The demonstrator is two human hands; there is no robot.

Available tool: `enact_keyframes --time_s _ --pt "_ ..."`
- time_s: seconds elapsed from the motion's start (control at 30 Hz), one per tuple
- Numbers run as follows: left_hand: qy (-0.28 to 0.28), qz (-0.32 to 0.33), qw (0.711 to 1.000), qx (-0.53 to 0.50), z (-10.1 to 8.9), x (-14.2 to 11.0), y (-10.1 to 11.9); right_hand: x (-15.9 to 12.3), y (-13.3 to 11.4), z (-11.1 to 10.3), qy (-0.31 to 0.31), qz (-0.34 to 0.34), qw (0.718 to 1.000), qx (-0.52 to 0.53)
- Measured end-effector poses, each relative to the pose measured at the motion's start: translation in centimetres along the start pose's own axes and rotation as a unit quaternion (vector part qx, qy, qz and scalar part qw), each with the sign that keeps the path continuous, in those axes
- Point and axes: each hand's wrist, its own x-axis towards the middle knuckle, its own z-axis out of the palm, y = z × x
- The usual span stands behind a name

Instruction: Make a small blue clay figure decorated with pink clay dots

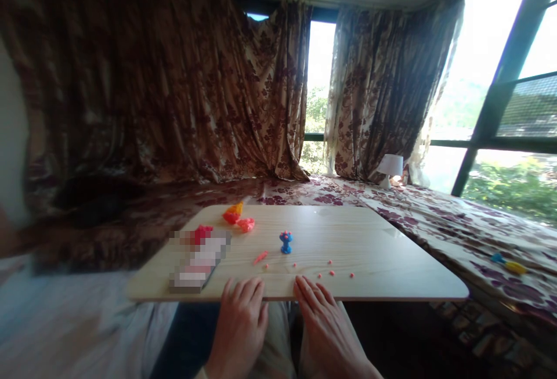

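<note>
Left hand [241, 316]: fingers bent, side by side, tips on the near edge of the table [387, 251]; thumb lowered at their right side; nothing visible in the grasp. Right hand [324, 321]: fingers extended, nearly together, tips on the same edge, right of the left hand; nothing visible in the grasp; the two hands are apart.

Containers: an orange-and-red crumpled wrapper [233, 214] and a pink crumpled wrapper [246, 225] lie close together at the far left of the table; their contents cannot be made out.

Blue figure [286, 244]: upright near the middle of the table, beyond the hands; long axis vertical; small pinkish pieces on its top; the direction it faces cannot be told. Pink strip [260, 257]: flat, left of and nearer than the figure; long axis from near left to far right.

Small pink balls [332, 273]: six, scattered; one lies near the strip, one between the right fingertips and the figure, four farther right.

Blurred-out object [200, 266]: left side of the table, details masked; red lump [202, 233] at its far end.

Outward: blue-and-yellow item [510, 263] on the floral cover [418, 222] at right; white lamp [390, 165] at far right; patterned curtains [195, 89] beyond.
</note>
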Motion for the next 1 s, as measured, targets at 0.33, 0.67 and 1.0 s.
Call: enact_keyframes --time_s 0.33,0.67,1.0 --pt "0.026 -0.048 0.998 0.036 -0.1 -0.4 -0.3 -0.5 0.0 0.4 0.014 0.032 0.999 -0.014" --pt "0.017 -0.041 0.998 0.044 0.5 -0.4 0.0 0.6 -0.3 0.4 0.016 0.038 0.999 0.005" --pt "0.001 -0.046 0.997 0.056 -0.5 -0.1 -0.5 0.8 -0.2 -0.7 -0.017 0.106 0.994 0.002"
